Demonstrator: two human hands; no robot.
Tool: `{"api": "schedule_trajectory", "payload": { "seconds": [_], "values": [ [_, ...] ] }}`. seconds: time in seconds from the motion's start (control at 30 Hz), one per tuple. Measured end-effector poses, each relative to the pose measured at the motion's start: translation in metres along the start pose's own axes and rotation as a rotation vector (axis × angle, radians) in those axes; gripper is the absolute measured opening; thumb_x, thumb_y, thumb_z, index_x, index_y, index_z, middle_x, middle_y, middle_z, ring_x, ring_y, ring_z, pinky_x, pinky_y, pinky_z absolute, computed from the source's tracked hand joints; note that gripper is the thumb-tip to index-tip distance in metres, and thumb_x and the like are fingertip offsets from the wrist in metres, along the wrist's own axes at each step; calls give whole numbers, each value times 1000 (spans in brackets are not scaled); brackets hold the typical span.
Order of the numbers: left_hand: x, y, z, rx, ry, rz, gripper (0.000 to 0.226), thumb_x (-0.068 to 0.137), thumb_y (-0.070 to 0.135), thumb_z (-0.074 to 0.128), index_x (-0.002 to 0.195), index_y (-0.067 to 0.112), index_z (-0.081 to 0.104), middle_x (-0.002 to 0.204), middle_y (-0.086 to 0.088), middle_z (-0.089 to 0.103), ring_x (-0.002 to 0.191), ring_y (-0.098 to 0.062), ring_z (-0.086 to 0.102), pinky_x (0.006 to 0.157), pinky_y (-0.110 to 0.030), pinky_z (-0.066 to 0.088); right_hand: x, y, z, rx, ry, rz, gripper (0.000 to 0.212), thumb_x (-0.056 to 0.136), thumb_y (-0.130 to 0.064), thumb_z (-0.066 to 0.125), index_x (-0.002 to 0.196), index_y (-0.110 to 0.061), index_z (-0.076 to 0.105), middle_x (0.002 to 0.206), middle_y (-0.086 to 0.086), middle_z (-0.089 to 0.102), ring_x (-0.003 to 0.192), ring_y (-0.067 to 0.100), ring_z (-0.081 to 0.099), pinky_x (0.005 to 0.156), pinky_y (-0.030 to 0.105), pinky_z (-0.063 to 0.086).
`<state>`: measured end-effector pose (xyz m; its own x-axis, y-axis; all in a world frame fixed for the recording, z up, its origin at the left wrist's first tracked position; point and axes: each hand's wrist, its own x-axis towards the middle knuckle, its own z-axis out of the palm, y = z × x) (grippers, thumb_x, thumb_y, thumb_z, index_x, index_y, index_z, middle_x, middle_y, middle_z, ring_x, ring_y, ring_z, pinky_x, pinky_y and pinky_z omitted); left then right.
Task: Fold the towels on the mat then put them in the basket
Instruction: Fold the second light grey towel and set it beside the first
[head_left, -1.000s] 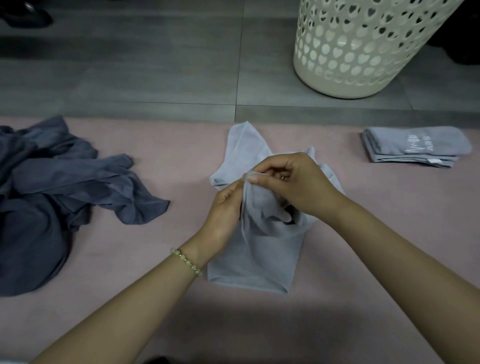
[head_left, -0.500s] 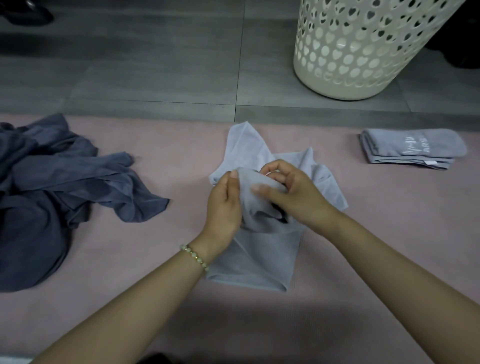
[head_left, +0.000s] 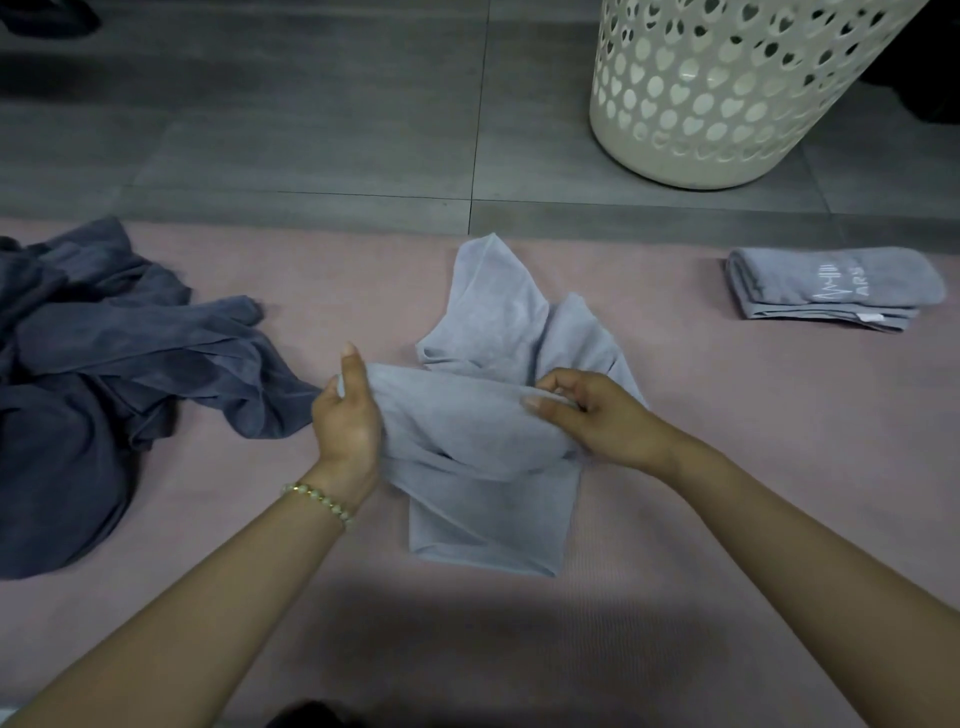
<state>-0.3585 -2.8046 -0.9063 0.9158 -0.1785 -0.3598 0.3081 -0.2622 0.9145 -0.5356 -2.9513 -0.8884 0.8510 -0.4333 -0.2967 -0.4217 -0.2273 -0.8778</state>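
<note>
A light grey towel (head_left: 488, 499) lies crumpled in the middle of the pink mat (head_left: 727, 467). My left hand (head_left: 345, 415) grips its upper edge at the left, thumb up. My right hand (head_left: 597, 415) pinches the same edge at the right, so a band of cloth is stretched between the two hands. A folded light grey towel (head_left: 831, 288) with white lettering lies on the mat at the right. Dark blue-grey towels (head_left: 104, 374) sit heaped at the left. The white basket (head_left: 727, 93) with heart-shaped holes stands on the floor beyond the mat.
Grey floor tiles (head_left: 311, 119) run behind the mat's far edge. A dark object (head_left: 41, 15) lies at the top left corner. Bare mat shows between the held towel and the folded one.
My hands have drawn apart along the towel's edge, the left one moving left and the right one right, spreading the cloth that was bunched between them.
</note>
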Motion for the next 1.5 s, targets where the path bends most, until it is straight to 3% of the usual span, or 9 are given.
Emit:
{"api": "schedule_trajectory", "payload": {
  "seconds": [0.17,0.33,0.47,0.6,0.73,0.83,1.03,1.3,1.5],
  "values": [
    [27,-2,-32,22,141,74,33,98,39,45,98,10,60,103,-1,61,97,-13,55,77,-16,40,-6,-4,-22,-249,-313,203,37,72,-38,79,55,-16,55,47,-16,43,44,0,41,47,11,32],
    [42,-14,-57,154,216,34,50,99,42,38,123,2,57,124,-12,58,114,-25,52,85,-20,33,-16,29,-39,-149,-235,228,29,82,-31,71,61,-19,54,51,-18,47,52,0,43,53,10,34],
    [49,-8,-47,-12,145,6,37,99,41,39,104,12,61,113,-4,64,95,-13,59,86,-21,44,-19,36,-47,45,-49,217,19,87,-26,66,71,-19,59,57,-15,59,51,-5,54,52,8,41],
    [57,-4,-29,9,84,38,31,98,38,44,79,18,57,84,5,58,73,-1,54,68,-7,44,-24,46,-63,-154,-287,406,25,70,-32,81,91,-21,71,86,-9,73,83,7,68,70,14,50],
    [50,-8,-4,253,-115,243,37,95,26,55,63,17,38,59,1,38,51,-4,37,46,-8,31,-31,58,-91,-401,-308,489,17,68,-32,84,67,-26,68,61,-18,59,69,6,57,60,11,41],
    [36,-15,21,359,-359,336,9,91,20,61,91,11,59,80,9,58,74,-1,52,64,2,36,-37,57,-106,-173,-250,383,45,49,-59,83,75,-23,77,72,-15,68,75,3,60,69,15,45],
    [28,-42,64,530,-675,188,73,86,34,66,147,17,29,142,-1,43,130,-15,42,105,-20,30,-20,44,-102,183,-144,169,71,37,-59,88,92,-17,67,87,-4,71,81,5,65,68,14,49],
    [9,-36,60,914,-1095,343,40,100,41,34,124,19,57,123,4,60,120,-15,51,102,-23,34,-9,18,-81,593,-113,78,52,46,-59,86,78,-19,78,86,-1,75,86,9,69,75,17,52],
    [-23,-39,44,798,-1279,207,42,104,21,26,114,7,64,119,0,61,108,-7,53,91,-7,32,4,-13,-59,234,-222,153,53,71,-49,63,89,1,71,88,12,74,83,18,70,75,27,55]
  ]
}}
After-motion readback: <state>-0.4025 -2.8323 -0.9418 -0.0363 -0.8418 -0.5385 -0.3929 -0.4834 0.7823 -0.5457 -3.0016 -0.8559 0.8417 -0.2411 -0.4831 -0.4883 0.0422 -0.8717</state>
